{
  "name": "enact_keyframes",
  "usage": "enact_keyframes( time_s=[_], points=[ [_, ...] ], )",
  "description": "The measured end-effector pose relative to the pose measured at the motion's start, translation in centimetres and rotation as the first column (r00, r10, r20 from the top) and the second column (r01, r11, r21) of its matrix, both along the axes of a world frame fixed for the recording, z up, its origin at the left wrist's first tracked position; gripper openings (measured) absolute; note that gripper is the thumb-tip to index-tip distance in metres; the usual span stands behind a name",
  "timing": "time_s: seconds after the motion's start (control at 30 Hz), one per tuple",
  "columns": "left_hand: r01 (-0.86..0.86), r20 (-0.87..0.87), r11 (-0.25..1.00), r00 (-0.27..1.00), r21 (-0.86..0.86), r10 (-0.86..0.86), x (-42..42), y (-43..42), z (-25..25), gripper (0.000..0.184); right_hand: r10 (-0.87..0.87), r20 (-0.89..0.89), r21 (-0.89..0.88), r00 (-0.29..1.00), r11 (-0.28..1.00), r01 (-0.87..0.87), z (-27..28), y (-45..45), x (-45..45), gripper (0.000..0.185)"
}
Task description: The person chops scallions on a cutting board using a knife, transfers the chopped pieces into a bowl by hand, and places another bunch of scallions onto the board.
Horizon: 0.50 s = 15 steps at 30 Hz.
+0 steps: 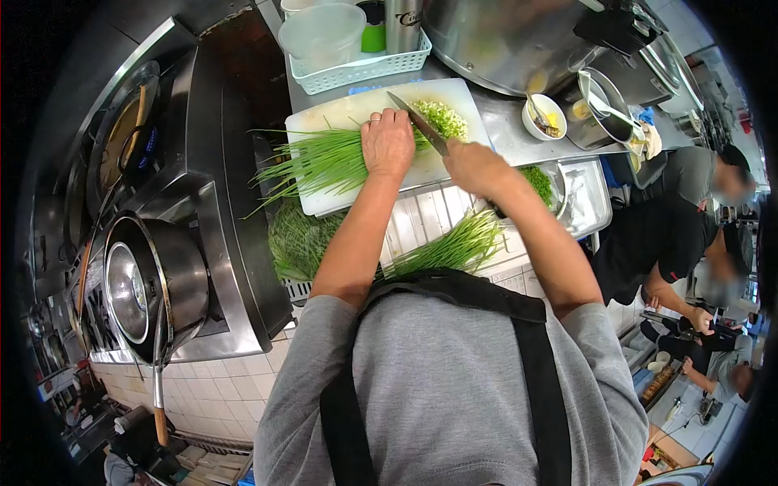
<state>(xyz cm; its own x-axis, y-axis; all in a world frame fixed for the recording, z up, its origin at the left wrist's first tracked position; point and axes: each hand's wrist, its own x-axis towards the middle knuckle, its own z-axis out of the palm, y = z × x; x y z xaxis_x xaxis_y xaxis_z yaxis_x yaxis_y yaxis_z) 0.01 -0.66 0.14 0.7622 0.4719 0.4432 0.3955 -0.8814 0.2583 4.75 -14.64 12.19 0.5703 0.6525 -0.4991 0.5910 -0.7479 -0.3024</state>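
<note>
A white cutting board (344, 108) lies on the counter in front of me. Across it runs a bunch of spring onions (320, 162), their long green ends hanging over the left edge. My left hand (388, 146) presses down on the bunch with bent fingers closed over it. In my right hand (478, 168) is a knife (420, 125), its blade slanting up and left beside the left fingertips. The grip hides most of its handle. Chopped spring onion (442, 120) is heaped to the right of the blade. Nearer my body lies a second bunch of spring onions (454, 245).
Behind the board stands a pale blue basket (361, 74) with containers. A large metal pot (502, 40), a white bowl (544, 117) and a metal container (596, 134) stand right of it. Stoves with a dark pot (182, 275) are left. Other people (656, 219) are at right.
</note>
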Motion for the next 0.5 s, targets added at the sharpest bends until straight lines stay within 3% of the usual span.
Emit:
enact_keyframes(
  time_s=[0.07, 0.2, 0.33, 0.43, 0.5],
  points=[
    [-0.008, -0.009, 1.000, 1.000, 0.002, 0.008, 0.0, 0.0, 0.2, 0.012, 0.002, 0.198, 0.148, 0.980, 0.989, -0.032, -5.7, -0.8, -0.4, 0.028],
    [0.003, 0.004, 1.000, 1.000, -0.008, -0.003, -0.2, -0.1, 0.0, 0.011, -0.032, 0.167, 0.242, 0.985, 0.970, -0.009, -6.9, 0.2, 0.2, 0.028],
    [0.007, 0.018, 1.000, 1.000, -0.006, -0.006, 0.0, 0.0, 0.1, 0.010, 0.107, 0.169, 0.067, 0.980, 0.991, -0.120, -3.6, 1.0, 1.9, 0.026],
    [0.005, 0.020, 1.000, 1.000, -0.011, -0.005, -0.1, 0.0, -0.2, 0.010, 0.055, 0.009, -0.034, 0.998, 0.998, -0.054, 0.2, 0.2, 0.3, 0.025],
    [0.007, 0.023, 1.000, 1.000, -0.013, -0.007, 0.1, 0.1, -0.1, 0.010, 0.034, 0.118, 0.053, 0.992, 0.998, -0.041, -3.2, -0.5, -0.3, 0.025]
  ],
)
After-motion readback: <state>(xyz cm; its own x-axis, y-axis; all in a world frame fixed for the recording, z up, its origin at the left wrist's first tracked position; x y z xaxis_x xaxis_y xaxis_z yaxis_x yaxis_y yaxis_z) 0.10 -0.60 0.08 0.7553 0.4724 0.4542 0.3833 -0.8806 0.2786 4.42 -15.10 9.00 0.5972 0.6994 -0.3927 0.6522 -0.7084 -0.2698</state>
